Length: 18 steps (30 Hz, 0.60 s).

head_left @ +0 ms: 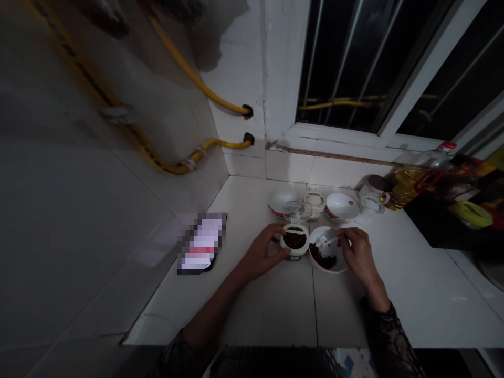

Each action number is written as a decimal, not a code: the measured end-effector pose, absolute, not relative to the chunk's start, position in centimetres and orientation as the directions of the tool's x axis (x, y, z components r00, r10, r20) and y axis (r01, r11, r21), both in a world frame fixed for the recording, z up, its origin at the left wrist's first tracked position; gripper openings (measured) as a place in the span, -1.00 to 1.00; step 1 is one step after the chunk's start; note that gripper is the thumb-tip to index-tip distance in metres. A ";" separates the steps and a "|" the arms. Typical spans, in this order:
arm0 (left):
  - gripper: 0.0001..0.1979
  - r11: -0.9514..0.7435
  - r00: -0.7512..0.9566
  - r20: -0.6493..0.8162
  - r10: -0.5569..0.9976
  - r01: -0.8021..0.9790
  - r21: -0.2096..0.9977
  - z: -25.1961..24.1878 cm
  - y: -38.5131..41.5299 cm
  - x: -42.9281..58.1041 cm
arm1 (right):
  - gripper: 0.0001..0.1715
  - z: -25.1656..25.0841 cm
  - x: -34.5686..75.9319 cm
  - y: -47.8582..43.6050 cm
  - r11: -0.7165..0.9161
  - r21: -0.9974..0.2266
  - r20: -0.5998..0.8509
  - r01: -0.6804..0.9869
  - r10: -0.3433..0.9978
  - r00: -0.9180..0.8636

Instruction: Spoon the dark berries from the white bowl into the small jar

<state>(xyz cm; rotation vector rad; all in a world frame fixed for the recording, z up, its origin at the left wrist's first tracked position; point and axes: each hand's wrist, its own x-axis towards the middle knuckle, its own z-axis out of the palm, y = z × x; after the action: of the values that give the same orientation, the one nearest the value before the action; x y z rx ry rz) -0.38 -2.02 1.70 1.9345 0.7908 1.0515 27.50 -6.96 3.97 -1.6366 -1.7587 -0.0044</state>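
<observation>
My left hand (264, 252) is closed around the side of a small white jar (294, 253), whose clear lid (298, 211) stands flipped open at the back. Dark reddish bits (295, 240) fill the jar. Just right of it, a white bowl (339, 265) holds more of the dark bits (323, 258) in its lower left part. My right hand (356, 251) pinches the handle of a small pale spoon (327, 242) over this bowl, with the spoon's head low inside it.
Behind the jar are two bowls (342, 207) (280, 200) and another lidded jar (315, 203). More jars (372, 195) and an oil bottle (403, 186) stand back right, near a black box (431, 220). A phone (202, 243) leans at the left wall.
</observation>
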 end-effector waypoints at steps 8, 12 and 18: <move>-0.72 -0.490 0.453 0.386 0.804 0.135 0.861 1.8 -2.0 -0.3 | -0.75 4.5 25.5 -7.5 0.221 -0.593 0.452 0.774 0.887 0.093; -0.72 -0.492 0.455 0.387 0.802 0.135 0.860 1.7 -2.0 -0.3 | -0.73 4.9 25.1 -7.7 0.124 -0.707 0.357 0.697 0.912 0.200; -0.73 -0.500 0.455 0.391 0.800 0.147 0.853 1.7 -2.1 -0.3 | -0.71 5.4 26.0 -7.4 -0.009 -0.889 0.170 0.458 0.922 0.349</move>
<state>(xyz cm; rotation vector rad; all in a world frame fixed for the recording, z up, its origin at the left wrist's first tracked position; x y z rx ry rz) -0.34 -2.06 1.75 1.9276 0.7938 1.0630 26.03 -7.40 5.38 -1.6304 -1.2617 0.5917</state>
